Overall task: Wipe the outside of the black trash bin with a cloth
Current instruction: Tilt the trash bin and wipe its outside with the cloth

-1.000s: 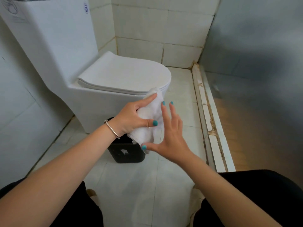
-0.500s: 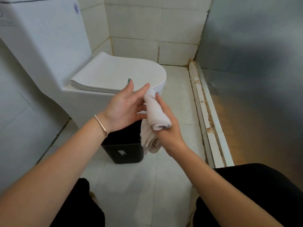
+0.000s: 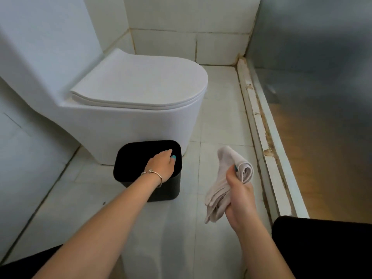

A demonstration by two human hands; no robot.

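A small black trash bin (image 3: 130, 158) stands on the white floor tiles, right in front of the toilet base. My left hand (image 3: 162, 166) reaches down over its open top, fingers curled at the right rim; whether they grip the rim I cannot tell. My right hand (image 3: 239, 196) is to the right of the bin, apart from it, closed around a folded whitish cloth (image 3: 227, 172). The cloth's ends stick out above and below my fist.
A white toilet (image 3: 128, 109) with its lid closed stands directly behind the bin. A raised, stained threshold (image 3: 259, 125) runs along the right, with a metal panel beyond it. Tiled walls close the left and back. My dark-clothed knees sit at the bottom corners.
My left hand let go of the cloth and dropped onto the bin's top. My right hand carried the cloth down and to the right. The view shifted closer to the floor.
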